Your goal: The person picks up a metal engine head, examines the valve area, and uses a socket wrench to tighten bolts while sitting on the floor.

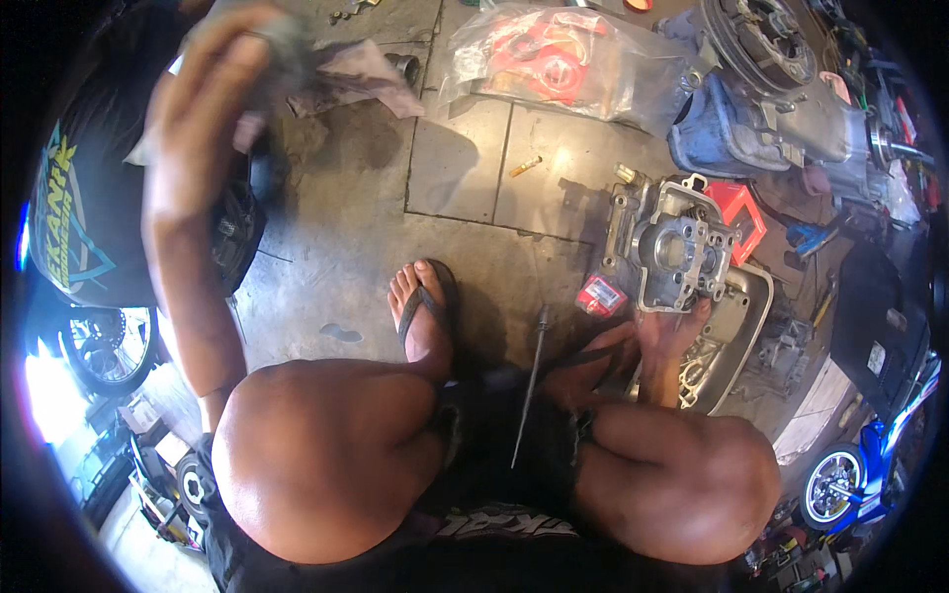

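Observation:
My left hand (193, 128) is raised at the upper left, smeared by motion. Its fingers curl round a greyish thing (282, 49) too blurred to name, perhaps a cloth. My right hand (672, 336) grips the lower edge of a silver engine casing (647, 272), which has a round bore and several bolt holes. The casing is propped up in front of my right knee. Under and beside my right hand lies a larger metal cover (751, 306). A small red-and-white box (600, 295) touches the casing's left side.
A clear plastic bag with red parts (544, 59) lies at the far middle. Blue cloth (717, 128) and a wheel hub (761, 40) are at the far right. A thin metal rod (534, 381) shows between my knees. A person in a black shirt (109, 188) is close on the left.

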Demonstrator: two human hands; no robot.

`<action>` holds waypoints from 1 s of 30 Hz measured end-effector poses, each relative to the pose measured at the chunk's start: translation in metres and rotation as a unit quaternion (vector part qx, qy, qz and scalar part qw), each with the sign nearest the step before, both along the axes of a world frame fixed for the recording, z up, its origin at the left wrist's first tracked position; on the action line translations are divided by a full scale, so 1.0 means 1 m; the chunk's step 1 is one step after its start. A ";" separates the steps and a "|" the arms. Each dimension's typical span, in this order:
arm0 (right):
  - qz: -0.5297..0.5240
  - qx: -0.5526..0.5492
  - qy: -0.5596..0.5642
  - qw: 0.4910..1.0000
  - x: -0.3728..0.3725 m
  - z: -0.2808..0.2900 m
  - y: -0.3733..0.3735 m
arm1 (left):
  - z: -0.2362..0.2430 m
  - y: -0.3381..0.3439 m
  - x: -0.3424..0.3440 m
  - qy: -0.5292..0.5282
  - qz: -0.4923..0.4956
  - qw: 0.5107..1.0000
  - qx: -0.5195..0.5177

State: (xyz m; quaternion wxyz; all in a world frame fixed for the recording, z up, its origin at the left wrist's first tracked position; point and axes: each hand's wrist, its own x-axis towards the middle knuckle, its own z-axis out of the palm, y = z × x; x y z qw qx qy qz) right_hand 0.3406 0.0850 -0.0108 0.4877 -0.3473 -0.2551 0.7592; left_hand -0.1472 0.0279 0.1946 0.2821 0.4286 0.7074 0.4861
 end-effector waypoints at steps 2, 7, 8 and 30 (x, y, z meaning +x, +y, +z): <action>-0.048 -0.054 -0.002 0.997 0.006 -0.007 -0.003 | -0.039 0.003 0.028 -0.032 -0.011 0.991 -0.129; -0.094 -0.111 0.004 0.989 0.010 -0.010 -0.007 | -0.179 0.014 0.136 -0.015 -0.163 0.969 -0.187; -0.082 -0.107 -0.002 0.991 0.009 -0.014 -0.010 | -0.210 0.009 0.155 -0.004 -0.173 0.973 -0.156; -0.019 -0.032 0.001 0.999 -0.002 -0.003 -0.008 | -0.251 0.013 0.108 0.325 -0.061 0.944 -0.021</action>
